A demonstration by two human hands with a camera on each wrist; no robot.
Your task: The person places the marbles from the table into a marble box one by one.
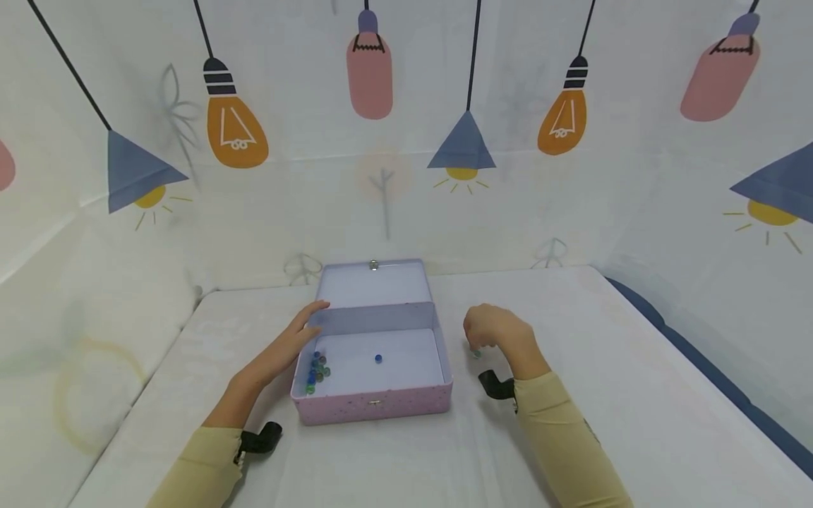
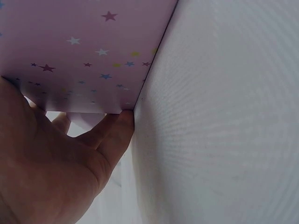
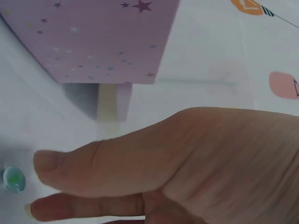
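A pink, star-printed tin box (image 1: 375, 403) stands with its lid (image 1: 375, 283) raised at the back. Inside, several small glass marbles (image 1: 319, 368) cluster along the left wall, and a blue marble (image 1: 378, 358) lies near the middle. My left hand (image 1: 279, 356) holds the box's back left corner, thumb over the rim and fingers around the outside. To the right of the box, my right hand (image 1: 498, 331) points down at a green marble (image 3: 15, 179) on the cloth. In the right wrist view its thumb and forefinger lie slightly apart, with the marble just beyond their tips.
White cloth (image 1: 540, 423) covers the surface under the box. A white hanging printed with lamps and bulbs (image 1: 238, 130) encloses the back and sides. Dark blue edging (image 1: 686, 363) runs along the right side. Each wrist wears a black camera mount (image 1: 497, 386).
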